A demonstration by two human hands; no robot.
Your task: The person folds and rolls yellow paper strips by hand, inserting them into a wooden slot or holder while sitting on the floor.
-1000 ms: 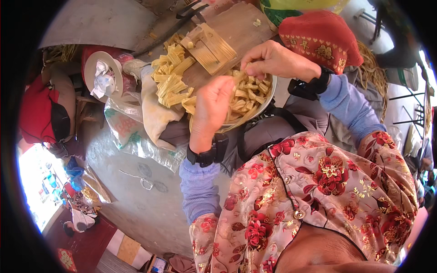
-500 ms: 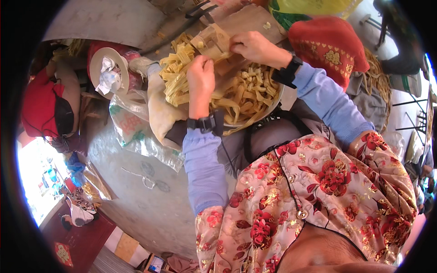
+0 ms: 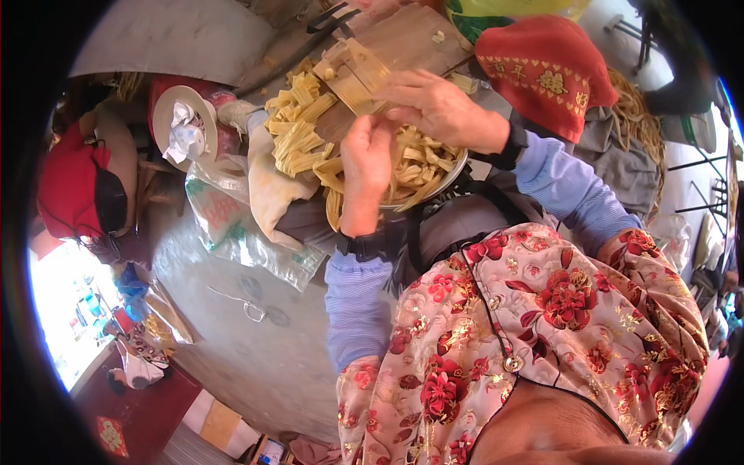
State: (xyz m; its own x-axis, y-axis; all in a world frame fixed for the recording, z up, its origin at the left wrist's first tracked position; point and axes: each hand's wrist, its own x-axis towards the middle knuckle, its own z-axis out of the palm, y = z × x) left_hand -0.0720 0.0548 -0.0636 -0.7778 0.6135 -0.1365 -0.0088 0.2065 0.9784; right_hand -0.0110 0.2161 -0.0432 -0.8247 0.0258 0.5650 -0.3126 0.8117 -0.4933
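Note:
My left hand (image 3: 367,159) is closed in a pinch above the near side of a metal basin (image 3: 453,175). What lies between its fingertips is hidden. My right hand (image 3: 443,110) comes in from the right, its fingers stretched out and apart, the thumb close by the left fingertips. Curled yellow strips (image 3: 418,167) fill the basin under both hands. Left of my left hand lies a pile of flat, ribbon-like yellow strips (image 3: 298,143), some folded in bundles. Beyond the hands, a flat light-brown piece with cut-outs (image 3: 353,74) rests on a wooden board (image 3: 411,39).
A red cloth bundle (image 3: 546,74) with gold print sits at right. Crumpled white paper lies in a round pale container (image 3: 166,116) at left. Below it, a clear plastic bag (image 3: 232,229) lies on the grey floor (image 3: 256,341). A person in red (image 3: 74,182) is at far left.
Both hands have come nearer to me and closer together. My left hand moved right and down; my right fingers have straightened from a pinch.

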